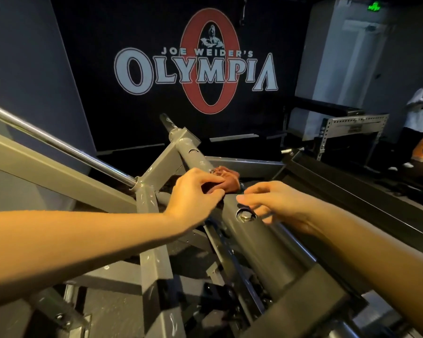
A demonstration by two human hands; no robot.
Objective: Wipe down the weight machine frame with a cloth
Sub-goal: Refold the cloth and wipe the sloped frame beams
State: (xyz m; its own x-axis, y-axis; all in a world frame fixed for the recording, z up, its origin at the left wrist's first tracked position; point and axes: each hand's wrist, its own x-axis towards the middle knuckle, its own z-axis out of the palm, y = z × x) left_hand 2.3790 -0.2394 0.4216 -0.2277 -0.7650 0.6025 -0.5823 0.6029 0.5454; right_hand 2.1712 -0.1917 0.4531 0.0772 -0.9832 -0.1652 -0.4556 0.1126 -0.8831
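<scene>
Reddish cloth [224, 178] lies bunched on the frame tube [249, 240], running away ahead; left hand [195, 193] pinches it, right hand [276, 203] hovers nearby, fingers loose

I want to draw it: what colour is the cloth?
Reddish-brown; the cloth shows best in the head view, on the grey frame.

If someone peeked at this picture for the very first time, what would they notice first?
Probably the huge red and white Olympia logo on the dark back wall. Next come two bare arms reaching in from the bottom: the left hand pinches a reddish-brown cloth against the grey machine frame, and the right hand hovers beside it with loose fingers.
</scene>
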